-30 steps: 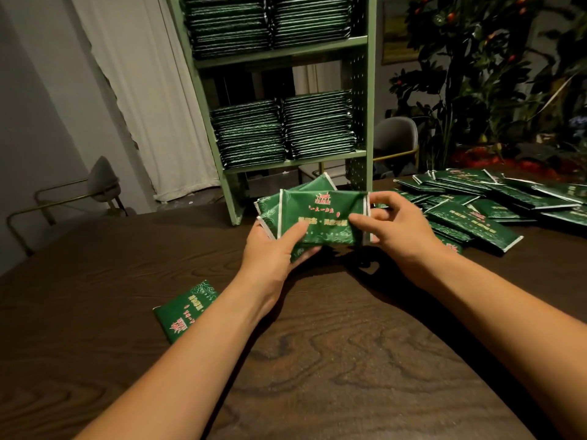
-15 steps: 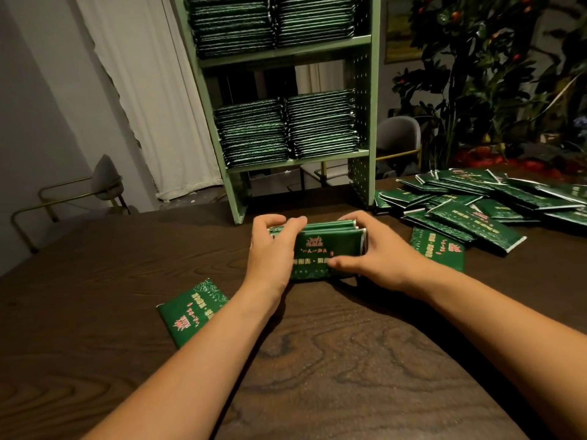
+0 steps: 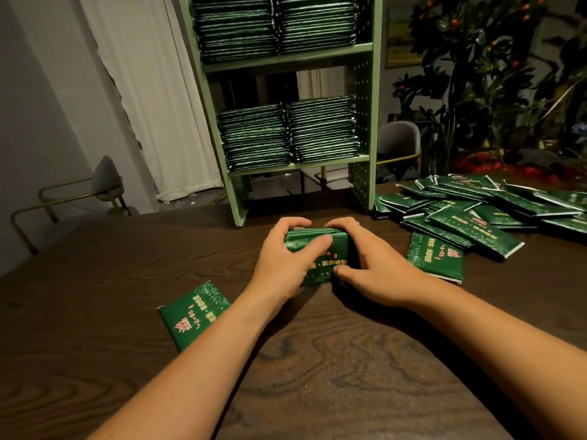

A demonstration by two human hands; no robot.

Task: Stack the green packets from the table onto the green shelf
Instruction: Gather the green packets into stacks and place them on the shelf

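Note:
A small bundle of green packets (image 3: 324,260) stands on the dark wooden table (image 3: 317,360) in front of the green shelf (image 3: 365,122). My left hand (image 3: 282,258) grips its left side, thumb across the front face. My right hand (image 3: 374,265) grips its right side, fingers curled over the top edge. One loose green packet (image 3: 195,312) lies flat to the left of my left forearm. Another single packet (image 3: 435,258) lies to the right. A heap of several packets (image 3: 482,211) covers the table's right side. Both shelf levels hold tall stacks of packets (image 3: 289,131).
The shelf stands on the table's far edge, directly behind the bundle. A grey chair (image 3: 104,182) stands at the left beyond the table, another (image 3: 397,144) behind the shelf. A white curtain (image 3: 152,90) hangs at the back left; a large plant (image 3: 492,74) fills the back right.
The fanned packets that I held up above the table have come down onto it and been squared into a tight bundle. Both hands have closed in around its sides.

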